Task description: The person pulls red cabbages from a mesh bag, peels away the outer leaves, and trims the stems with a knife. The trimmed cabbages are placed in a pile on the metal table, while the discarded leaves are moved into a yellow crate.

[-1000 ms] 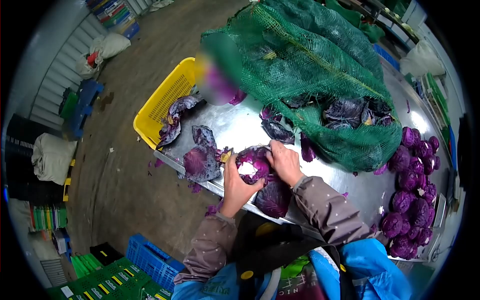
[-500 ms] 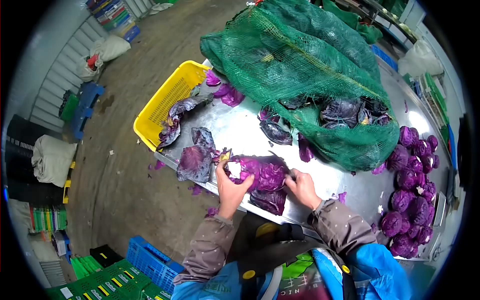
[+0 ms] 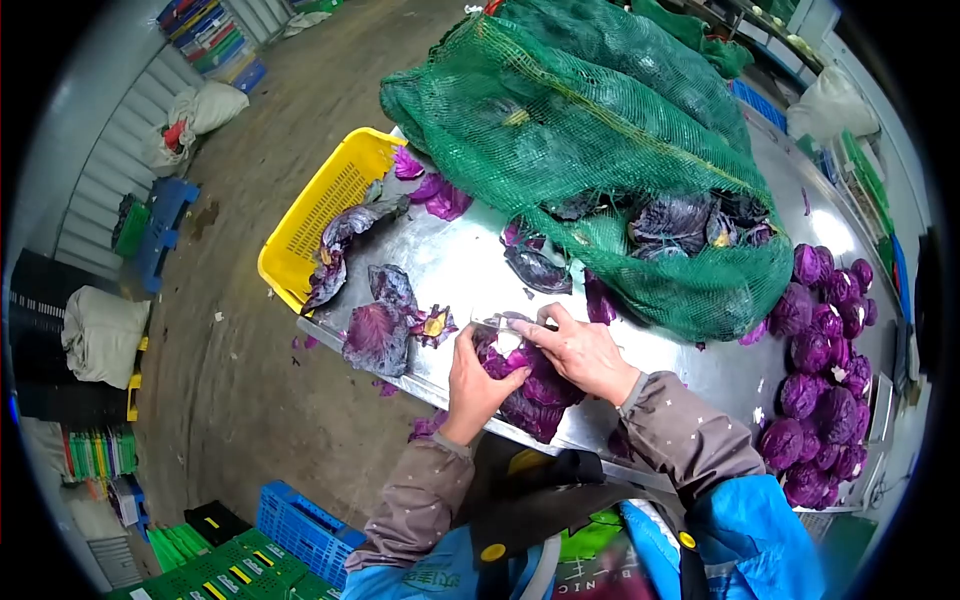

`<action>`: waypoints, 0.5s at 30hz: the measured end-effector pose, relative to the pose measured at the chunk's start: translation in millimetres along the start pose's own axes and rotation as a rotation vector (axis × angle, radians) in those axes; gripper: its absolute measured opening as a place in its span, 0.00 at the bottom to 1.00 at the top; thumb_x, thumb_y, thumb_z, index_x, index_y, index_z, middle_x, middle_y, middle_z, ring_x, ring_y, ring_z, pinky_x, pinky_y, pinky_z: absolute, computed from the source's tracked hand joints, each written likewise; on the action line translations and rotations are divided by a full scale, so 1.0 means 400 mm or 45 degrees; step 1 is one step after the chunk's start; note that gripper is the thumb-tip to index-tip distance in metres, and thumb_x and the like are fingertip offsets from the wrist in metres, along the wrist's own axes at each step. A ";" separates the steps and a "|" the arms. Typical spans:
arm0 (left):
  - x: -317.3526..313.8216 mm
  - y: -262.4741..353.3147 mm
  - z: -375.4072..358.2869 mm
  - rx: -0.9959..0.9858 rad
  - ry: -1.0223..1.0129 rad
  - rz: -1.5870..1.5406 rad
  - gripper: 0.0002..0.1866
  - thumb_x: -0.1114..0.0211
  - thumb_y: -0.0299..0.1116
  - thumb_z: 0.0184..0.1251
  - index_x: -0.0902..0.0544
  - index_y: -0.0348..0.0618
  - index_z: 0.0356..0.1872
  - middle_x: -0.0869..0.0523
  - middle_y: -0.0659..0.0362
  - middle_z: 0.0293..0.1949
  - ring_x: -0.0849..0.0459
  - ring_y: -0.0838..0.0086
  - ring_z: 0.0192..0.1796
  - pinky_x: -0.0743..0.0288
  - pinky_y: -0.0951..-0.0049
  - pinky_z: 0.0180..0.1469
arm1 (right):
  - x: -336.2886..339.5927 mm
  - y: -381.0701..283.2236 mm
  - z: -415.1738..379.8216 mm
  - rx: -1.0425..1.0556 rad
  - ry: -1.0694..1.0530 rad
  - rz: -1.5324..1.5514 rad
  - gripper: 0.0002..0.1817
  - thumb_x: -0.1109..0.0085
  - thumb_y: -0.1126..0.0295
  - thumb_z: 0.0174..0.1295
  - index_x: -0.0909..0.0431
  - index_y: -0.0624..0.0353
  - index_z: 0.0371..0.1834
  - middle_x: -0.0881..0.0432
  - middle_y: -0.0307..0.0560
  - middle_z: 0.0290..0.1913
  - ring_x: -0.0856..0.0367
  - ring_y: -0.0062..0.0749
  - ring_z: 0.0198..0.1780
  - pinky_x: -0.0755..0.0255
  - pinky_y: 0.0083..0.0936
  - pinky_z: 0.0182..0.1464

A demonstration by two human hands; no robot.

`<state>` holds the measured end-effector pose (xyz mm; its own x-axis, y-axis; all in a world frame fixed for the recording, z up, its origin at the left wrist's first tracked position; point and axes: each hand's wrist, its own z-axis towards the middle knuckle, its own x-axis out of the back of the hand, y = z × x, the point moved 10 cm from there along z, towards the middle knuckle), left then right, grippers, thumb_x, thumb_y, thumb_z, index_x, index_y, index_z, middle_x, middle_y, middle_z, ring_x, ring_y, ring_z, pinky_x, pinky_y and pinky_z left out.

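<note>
My left hand (image 3: 477,388) is wrapped round the left side of a red cabbage (image 3: 535,385) at the table's near edge, its pale cut stem facing up. Above that stem, my right hand (image 3: 582,352) is closed on what looks like a small knife (image 3: 492,321); a thin light blade shows by the stretched index finger, the rest hidden under the hand. Left of the cabbage lie a yellowed leaf piece (image 3: 435,325) and a large dark outer leaf (image 3: 378,335). Another loose dark leaf (image 3: 537,268) lies beyond my hands.
A green mesh sack (image 3: 600,150) of cabbages covers the far part of the metal table (image 3: 455,260). Peeled red cabbages (image 3: 815,390) are grouped at the right. A yellow basket (image 3: 320,215) stands at the left edge. Blue (image 3: 305,530) and green crates (image 3: 235,570) sit on the floor.
My right hand has moved from the cabbage's right side up and left over its stem, where a thin blade now shows. A loose leaf piece now lies apart at the left.
</note>
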<state>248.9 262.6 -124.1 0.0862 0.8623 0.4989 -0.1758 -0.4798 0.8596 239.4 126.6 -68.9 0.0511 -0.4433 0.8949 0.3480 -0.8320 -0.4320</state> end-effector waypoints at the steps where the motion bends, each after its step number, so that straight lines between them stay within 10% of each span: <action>1: -0.007 0.004 0.002 -0.017 -0.025 0.007 0.44 0.22 0.39 0.41 0.36 0.32 0.58 0.27 0.43 0.50 0.25 0.52 0.53 0.31 0.61 0.55 | -0.015 0.002 0.008 0.047 0.011 -0.117 0.26 0.47 0.71 0.57 0.29 0.37 0.60 0.27 0.46 0.42 0.19 0.36 0.30 0.26 0.29 0.25; 15: -0.040 0.054 0.008 -0.233 -0.088 0.072 0.44 0.24 0.37 0.42 0.38 0.33 0.61 0.29 0.42 0.56 0.28 0.51 0.59 0.34 0.61 0.61 | -0.098 0.177 0.153 -0.121 -0.170 -0.233 0.19 0.50 0.66 0.60 0.25 0.41 0.56 0.21 0.52 0.40 0.17 0.46 0.33 0.24 0.39 0.34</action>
<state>246.8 238.0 -113.0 0.1370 0.8189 0.5573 -0.3572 -0.4839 0.7989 319.3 105.4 -127.8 0.1205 -0.2399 0.9633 0.2735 -0.9248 -0.2646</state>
